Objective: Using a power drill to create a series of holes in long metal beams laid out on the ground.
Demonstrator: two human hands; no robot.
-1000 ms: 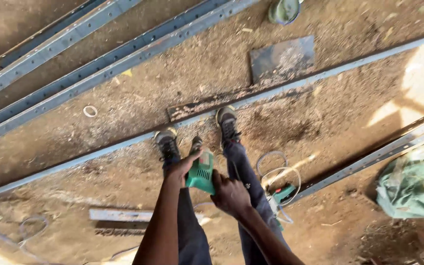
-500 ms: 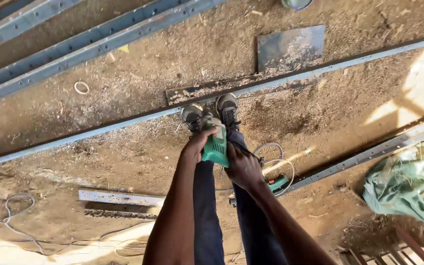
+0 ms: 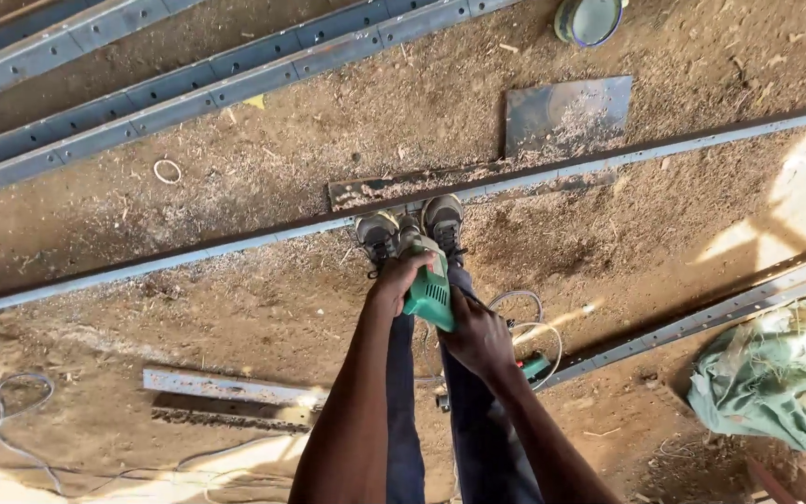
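Note:
I look straight down at my legs and shoes on a dirt floor. A green power tool, like an angle grinder, is held in both hands above my shoes. My left hand grips its front end. My right hand grips its rear body. My shoes stand against a long grey steel rail that crosses the floor from left to right. The tool's working end is hidden by my left hand.
More grey steel channels lie at the upper left. A flat metal plate sits beyond the rail, a short steel piece at lower left. A coiled cable, a green cloth and a round tin lie around.
The view has shifted, so my feet and the tool sit higher and further right in the frame. Both hands keep the same hold on the green tool.

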